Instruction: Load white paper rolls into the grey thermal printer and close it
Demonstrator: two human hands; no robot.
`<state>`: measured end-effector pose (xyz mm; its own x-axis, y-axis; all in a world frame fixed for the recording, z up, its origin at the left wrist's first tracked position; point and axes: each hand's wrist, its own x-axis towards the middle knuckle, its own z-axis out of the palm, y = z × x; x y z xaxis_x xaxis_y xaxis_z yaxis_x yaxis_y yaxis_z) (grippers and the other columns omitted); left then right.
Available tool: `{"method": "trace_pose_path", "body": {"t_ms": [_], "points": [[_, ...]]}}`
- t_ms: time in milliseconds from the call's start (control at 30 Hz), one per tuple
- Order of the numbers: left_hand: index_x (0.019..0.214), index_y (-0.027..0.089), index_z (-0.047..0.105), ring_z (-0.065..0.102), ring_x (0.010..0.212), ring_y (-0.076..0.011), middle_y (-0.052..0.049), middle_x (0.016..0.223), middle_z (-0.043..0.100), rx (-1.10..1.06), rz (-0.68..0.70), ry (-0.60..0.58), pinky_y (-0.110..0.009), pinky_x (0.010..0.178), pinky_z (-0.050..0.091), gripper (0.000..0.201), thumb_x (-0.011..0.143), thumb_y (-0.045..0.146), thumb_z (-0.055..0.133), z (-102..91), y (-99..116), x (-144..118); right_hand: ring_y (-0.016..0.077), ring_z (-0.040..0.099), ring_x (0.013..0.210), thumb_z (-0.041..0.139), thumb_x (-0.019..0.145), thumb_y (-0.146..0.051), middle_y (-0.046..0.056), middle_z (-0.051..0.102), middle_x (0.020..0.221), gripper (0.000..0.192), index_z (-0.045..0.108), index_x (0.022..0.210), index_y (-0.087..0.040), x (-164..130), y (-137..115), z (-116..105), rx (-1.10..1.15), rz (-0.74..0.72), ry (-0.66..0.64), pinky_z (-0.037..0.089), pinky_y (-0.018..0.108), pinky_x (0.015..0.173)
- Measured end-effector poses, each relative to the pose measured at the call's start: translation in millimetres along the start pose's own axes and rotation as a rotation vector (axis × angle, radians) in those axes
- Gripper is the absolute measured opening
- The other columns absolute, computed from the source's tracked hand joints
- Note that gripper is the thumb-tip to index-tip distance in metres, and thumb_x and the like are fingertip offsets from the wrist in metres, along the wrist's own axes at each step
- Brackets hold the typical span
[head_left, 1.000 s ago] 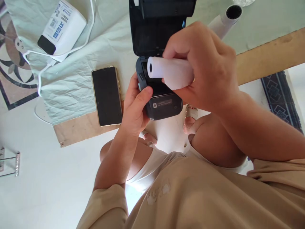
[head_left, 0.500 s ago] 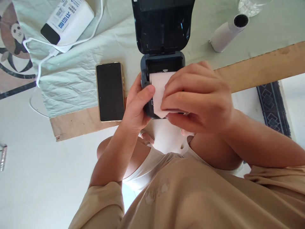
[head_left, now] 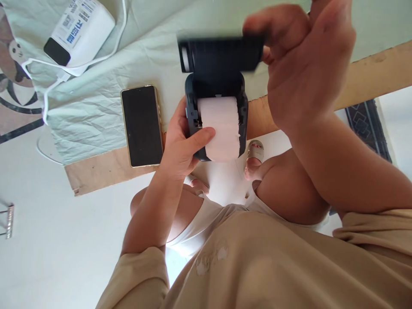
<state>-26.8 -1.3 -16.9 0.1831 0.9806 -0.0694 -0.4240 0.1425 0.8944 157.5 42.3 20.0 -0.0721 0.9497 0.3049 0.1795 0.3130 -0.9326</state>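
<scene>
A small dark receipt printer (head_left: 243, 124) sits over the table's near edge with its lid raised. Its body is gripped by my left hand (head_left: 180, 146), whose thumb presses on the white paper roll (head_left: 222, 124) lying inside. The paper's end hangs over the printer's near edge. My right hand (head_left: 305, 60) is at the upper right, with its fingers closed on the right edge of the black printer lid (head_left: 222, 53). The lid is blurred and partly tilted down from fully open.
Left of the printer lies a phone (head_left: 143, 126) with a dark screen. Farther left, a white label printer (head_left: 80, 34) has a white cable (head_left: 120, 38) running around it. A green cloth (head_left: 96, 103) covers the table, whose bare wooden edge (head_left: 96, 171) shows in front.
My right hand has left the paper roll and moved up to the lid. The lid has swung partway toward the printer body. My left hand still holds the printer.
</scene>
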Motion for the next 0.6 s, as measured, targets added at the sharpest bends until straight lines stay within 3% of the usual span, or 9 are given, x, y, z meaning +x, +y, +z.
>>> {"method": "trace_pose_path", "body": {"t_ms": [100,233,333,400,600], "points": [[0.098,0.022,0.065,0.071,0.079,-0.0171,0.0,0.092,0.072,0.014,0.003,-0.001,-0.027,0.069,0.06,0.036,0.067,0.023,0.083,-0.8,-2.0,-0.3,0.0133,0.065,0.099,0.038,0.092,-0.051,0.0,0.061,0.109,0.034,0.053,0.105,-0.022,0.7,7.5,1.6,0.121,-0.075,0.12,0.05,0.027,0.083],[0.103,0.023,0.065,0.07,0.084,-0.0188,-0.002,0.097,0.071,0.015,0.001,0.002,-0.029,0.071,0.06,0.04,0.068,0.029,0.083,-0.5,-3.1,-0.1,0.0153,0.059,0.108,0.051,0.089,-0.039,0.005,0.063,0.11,0.029,0.055,0.11,-0.018,-6.5,7.6,2.1,0.111,-0.019,-0.157,0.049,0.031,0.097],[0.111,0.025,0.061,0.068,0.103,-0.0252,-0.004,0.099,0.069,0.009,0.018,-0.005,-0.033,0.079,0.059,0.045,0.074,0.044,0.079,2.0,-2.9,-0.6,0.0117,0.054,0.095,0.056,0.086,-0.043,0.003,0.055,0.112,0.044,0.045,0.122,-0.02,-11.8,7.8,4.1,0.033,-0.043,-0.374,0.049,0.026,0.081],[0.113,0.025,0.06,0.066,0.108,-0.0264,-0.006,0.099,0.067,0.007,0.018,-0.008,-0.033,0.078,0.058,0.044,0.079,0.049,0.073,3.9,-2.9,-1.4,0.0091,0.05,0.086,0.059,0.083,-0.046,0.001,0.051,0.109,0.053,0.039,0.126,-0.023,-13.1,10.1,4.8,0.03,-0.058,-0.438,0.046,0.022,0.071],[0.118,0.029,0.056,0.066,0.079,-0.0158,-0.003,0.1,0.064,-0.047,-0.008,-0.039,-0.027,0.062,0.054,0.042,0.082,0.04,0.074,5.2,-5.7,-2.7,0.0104,0.051,0.084,0.06,0.082,-0.047,0.001,0.05,0.108,0.055,0.036,0.126,-0.026,-11.0,19.2,2.6,0.062,-0.005,-0.498,0.045,0.021,0.063]]}}
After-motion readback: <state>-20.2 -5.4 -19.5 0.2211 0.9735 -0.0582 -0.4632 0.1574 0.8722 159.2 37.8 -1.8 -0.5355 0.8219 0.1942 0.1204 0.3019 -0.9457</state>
